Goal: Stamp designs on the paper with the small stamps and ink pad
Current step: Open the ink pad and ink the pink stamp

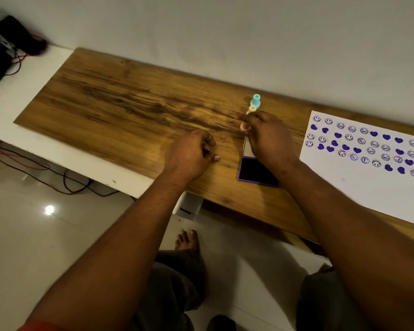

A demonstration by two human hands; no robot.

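Observation:
A white paper (373, 187) lies at the right of the wooden table, covered with several purple smiley and heart prints. The purple ink pad (256, 169) lies open left of the paper, its lid raised behind it. My right hand (265, 137) hovers over the pad's lid with its fingers closed on a small pink stamp (244, 127). A cream stamp (252, 109) and a teal stamp (255, 100) stand just beyond it. My left hand (191, 154) rests as a loose fist on the table, left of the pad, holding nothing.
The wooden table top (120, 108) runs along a white wall. A white shelf (29, 96) adjoins it at the left, with dark gear and red and black cables (7, 51). My bare foot (187, 242) and the glossy floor show below the table edge.

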